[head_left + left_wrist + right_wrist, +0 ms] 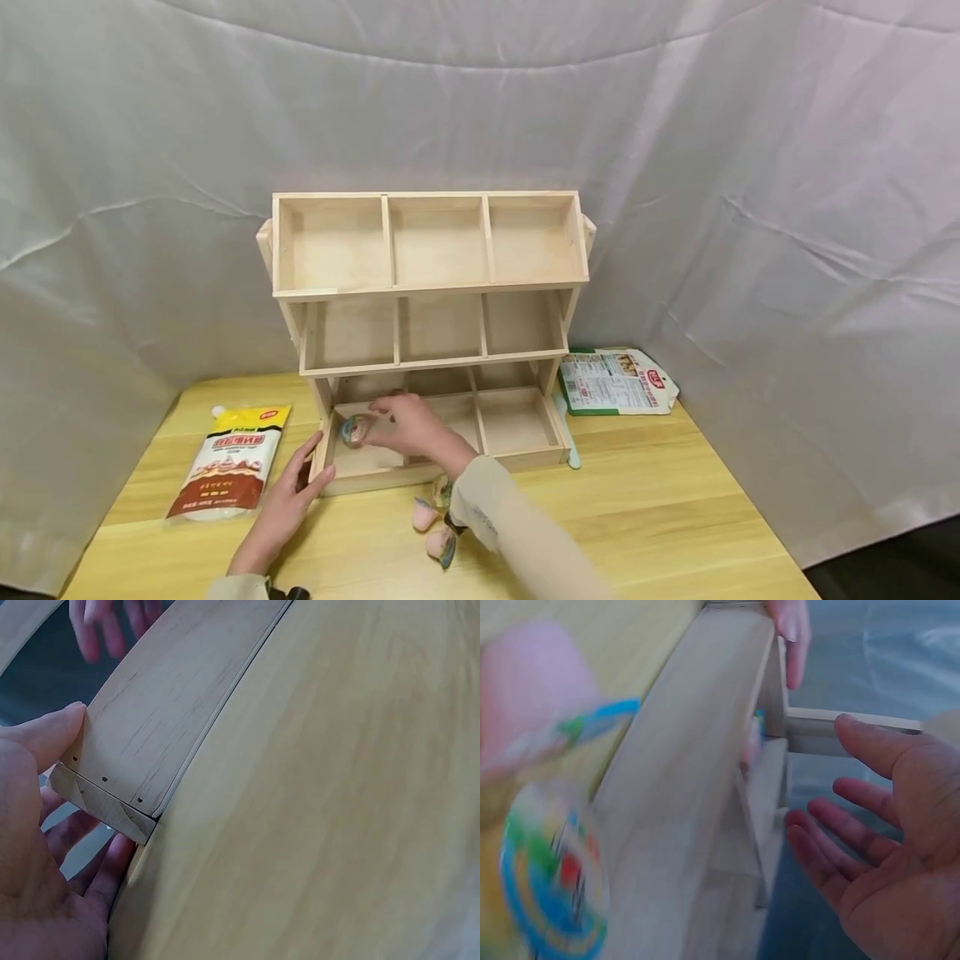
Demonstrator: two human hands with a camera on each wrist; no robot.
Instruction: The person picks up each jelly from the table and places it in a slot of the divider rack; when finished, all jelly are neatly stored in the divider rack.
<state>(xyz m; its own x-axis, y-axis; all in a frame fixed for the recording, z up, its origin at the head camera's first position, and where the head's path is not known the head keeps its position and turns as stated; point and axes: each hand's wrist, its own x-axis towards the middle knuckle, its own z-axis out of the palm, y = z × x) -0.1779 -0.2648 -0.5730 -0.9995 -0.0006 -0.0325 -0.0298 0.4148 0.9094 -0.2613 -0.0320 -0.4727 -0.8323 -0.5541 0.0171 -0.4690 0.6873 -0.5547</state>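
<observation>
Sleeves: the right sleeve crosses the table in front of the rack and covers part of the bottom tier's front board; the left sleeve lies at the lower edge of the head view.
Loose cups: two pink cups lie on the table just beside the right sleeve; a yellowish cup sits close to the front board, partly hidden by that sleeve.
Left hand: the left hand grips round the rack's bottom front left corner, thumb at the front board, fingers along the side.
Right hand: the right hand reaches over the bottom tier, fingers and thumb apart; whether a fingertip touches the cup below, I cannot tell.
Placed cup: a small cup is inside the bottom left compartment, near the right fingertips.
Left of rack: a yellow, white and brown pouch lies near the left hand.
Right of rack: a pale blue stick lies just beside the rack; a green and white packet lies farther back.
Upper tiers: two more three-part trays rise behind, partly overhanging the bottom one.
Backdrop: grey curtain.
</observation>
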